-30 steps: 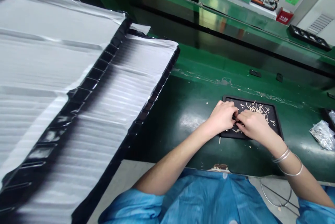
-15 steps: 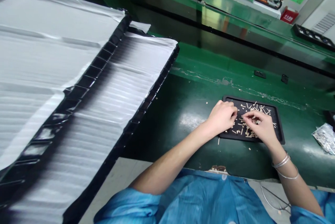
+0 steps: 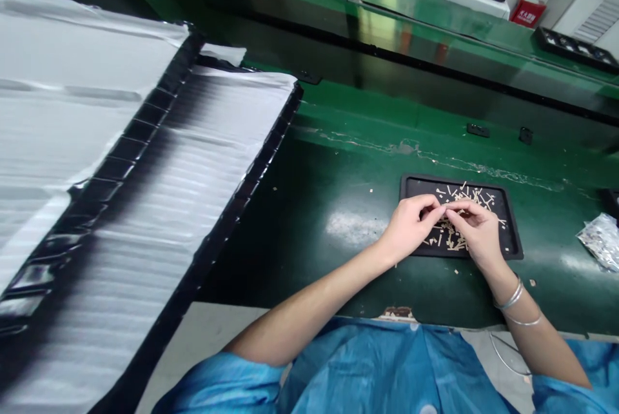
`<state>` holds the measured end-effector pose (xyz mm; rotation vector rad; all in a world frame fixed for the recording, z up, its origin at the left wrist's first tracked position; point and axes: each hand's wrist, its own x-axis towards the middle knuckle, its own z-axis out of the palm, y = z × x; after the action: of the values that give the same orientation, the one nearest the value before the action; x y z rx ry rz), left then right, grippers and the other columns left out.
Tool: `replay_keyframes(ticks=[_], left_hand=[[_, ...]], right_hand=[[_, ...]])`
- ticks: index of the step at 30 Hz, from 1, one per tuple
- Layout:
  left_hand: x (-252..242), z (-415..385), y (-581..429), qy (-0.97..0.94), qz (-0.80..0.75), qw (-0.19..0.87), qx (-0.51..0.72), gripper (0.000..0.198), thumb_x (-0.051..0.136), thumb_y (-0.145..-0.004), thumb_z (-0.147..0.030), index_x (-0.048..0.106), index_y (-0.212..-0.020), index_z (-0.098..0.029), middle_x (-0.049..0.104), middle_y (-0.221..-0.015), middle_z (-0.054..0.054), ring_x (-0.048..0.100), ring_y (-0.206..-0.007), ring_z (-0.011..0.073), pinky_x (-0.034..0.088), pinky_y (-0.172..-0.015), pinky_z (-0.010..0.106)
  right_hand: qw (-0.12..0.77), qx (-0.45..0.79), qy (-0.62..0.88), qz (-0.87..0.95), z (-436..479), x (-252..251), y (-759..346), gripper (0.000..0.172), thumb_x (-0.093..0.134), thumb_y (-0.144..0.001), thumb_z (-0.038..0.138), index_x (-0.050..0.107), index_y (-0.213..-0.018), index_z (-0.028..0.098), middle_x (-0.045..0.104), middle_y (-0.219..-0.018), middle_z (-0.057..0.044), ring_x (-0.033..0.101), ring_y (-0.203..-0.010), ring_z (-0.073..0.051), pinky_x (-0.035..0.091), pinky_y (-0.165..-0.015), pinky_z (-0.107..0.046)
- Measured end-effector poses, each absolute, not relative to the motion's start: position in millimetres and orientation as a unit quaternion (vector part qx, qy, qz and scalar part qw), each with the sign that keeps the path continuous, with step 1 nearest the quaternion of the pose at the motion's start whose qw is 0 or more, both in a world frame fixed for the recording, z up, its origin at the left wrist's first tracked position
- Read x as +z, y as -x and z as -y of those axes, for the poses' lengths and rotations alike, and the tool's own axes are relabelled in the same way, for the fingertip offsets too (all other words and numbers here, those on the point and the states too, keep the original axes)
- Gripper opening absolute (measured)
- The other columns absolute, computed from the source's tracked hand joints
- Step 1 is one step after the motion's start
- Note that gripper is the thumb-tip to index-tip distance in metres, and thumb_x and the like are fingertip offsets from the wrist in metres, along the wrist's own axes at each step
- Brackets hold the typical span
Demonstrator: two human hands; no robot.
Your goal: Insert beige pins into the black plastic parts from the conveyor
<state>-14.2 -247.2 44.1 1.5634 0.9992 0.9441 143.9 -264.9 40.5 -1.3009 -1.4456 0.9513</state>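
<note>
A shallow black tray [image 3: 513,233] lies on the green table, with many small beige strips and squares [image 3: 454,236] scattered in it. Over its left part my left hand [image 3: 410,224] is closed in a pinch, thumb and fingertips pressed together. My right hand [image 3: 476,228], a bangle on its wrist, pinches from the other side. The fingertips of both hands meet above the tray. Whatever sits between them is too small to make out.
Stacked black trays lined with white sheets [image 3: 217,124] fill the left side. A clear plastic bag of small parts [image 3: 602,240] lies at the right. Two small black pieces [image 3: 478,130] rest toward the back of the green table [image 3: 309,233], and loose beige bits dot its surface.
My left hand has gone from curled over the tray's left edge to a pinch meeting my right fingertips. The camera view has shifted slightly, moving the stacked trays left.
</note>
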Motion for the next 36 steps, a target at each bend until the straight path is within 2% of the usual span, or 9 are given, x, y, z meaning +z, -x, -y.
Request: replay_keyframes(ticks=[4, 12, 19, 24, 29, 36], left_hand=[[45.8, 245.5, 14.9, -0.606, -0.422, 0.540, 0.403, 0.021, 0.054, -0.084, -0.031, 0.057, -0.070, -0.015, 0.053, -0.062, -0.002, 0.045, -0.059, 0.0103, 0.034, -0.055, 0.022], [45.7, 248.1, 12.0, -0.576, -0.390, 0.594, 0.405, 0.021, 0.057, -0.080, -0.032, 0.058, -0.069, -0.014, 0.054, -0.064, -0.001, 0.047, -0.060, 0.0097, 0.036, -0.056, 0.022], [46.0, 250.4, 12.3, -0.609, -0.369, 0.573, 0.406, 0.018, 0.056, -0.081, -0.026, 0.056, -0.068, -0.014, 0.052, -0.063, -0.002, 0.045, -0.060, 0.0085, 0.033, -0.055, 0.021], [48.2, 252.1, 11.3, -0.583, -0.361, 0.596, 0.418, 0.017, 0.059, -0.082, -0.032, 0.059, -0.082, -0.014, 0.055, -0.069, -0.001, 0.049, -0.063, 0.0095, 0.035, -0.056, 0.021], [47.3, 254.5, 10.8, -0.621, -0.351, 0.551, 0.433, 0.017, 0.052, -0.088, -0.025, 0.059, -0.078, -0.015, 0.056, -0.069, -0.001, 0.049, -0.063, 0.0091, 0.037, -0.059, 0.021], [40.8, 256.4, 10.1, -0.701, -0.351, 0.434, 0.444, 0.014, 0.051, -0.087, -0.018, 0.060, -0.076, -0.013, 0.054, -0.064, -0.001, 0.040, -0.054, 0.0074, 0.032, -0.054, 0.021]], right_hand=[[0.453, 0.365, 0.529, 0.618, 268.1, 44.8, -144.0, 0.012, 0.064, -0.081, 0.032, 0.072, -0.084, 0.024, 0.070, -0.086, -0.004, 0.063, -0.080, -0.019, 0.049, -0.064, -0.030], [0.466, 0.252, 0.557, 0.639, 274.0, 47.6, -139.8, 0.016, 0.062, -0.084, 0.032, 0.069, -0.074, 0.023, 0.067, -0.074, -0.003, 0.059, -0.071, -0.018, 0.045, -0.061, -0.031], [0.485, 0.338, 0.574, 0.566, 272.9, 47.0, -139.3, 0.009, 0.069, -0.076, 0.030, 0.067, -0.074, 0.021, 0.066, -0.073, -0.001, 0.060, -0.068, -0.016, 0.046, -0.057, -0.026], [0.524, 0.399, 0.551, 0.513, 270.1, 44.4, -141.1, 0.013, 0.071, -0.074, 0.032, 0.066, -0.072, 0.020, 0.063, -0.067, 0.000, 0.055, -0.058, -0.013, 0.044, -0.051, -0.024], [0.536, 0.408, 0.547, 0.496, 269.0, 41.2, -142.0, 0.013, 0.072, -0.073, 0.031, 0.066, -0.072, 0.020, 0.062, -0.066, 0.000, 0.054, -0.057, -0.012, 0.042, -0.048, -0.022], [0.517, 0.324, 0.557, 0.564, 272.0, 43.6, -141.1, 0.005, 0.071, -0.076, 0.026, 0.068, -0.076, 0.022, 0.065, -0.075, 0.000, 0.060, -0.069, -0.014, 0.046, -0.056, -0.024]])
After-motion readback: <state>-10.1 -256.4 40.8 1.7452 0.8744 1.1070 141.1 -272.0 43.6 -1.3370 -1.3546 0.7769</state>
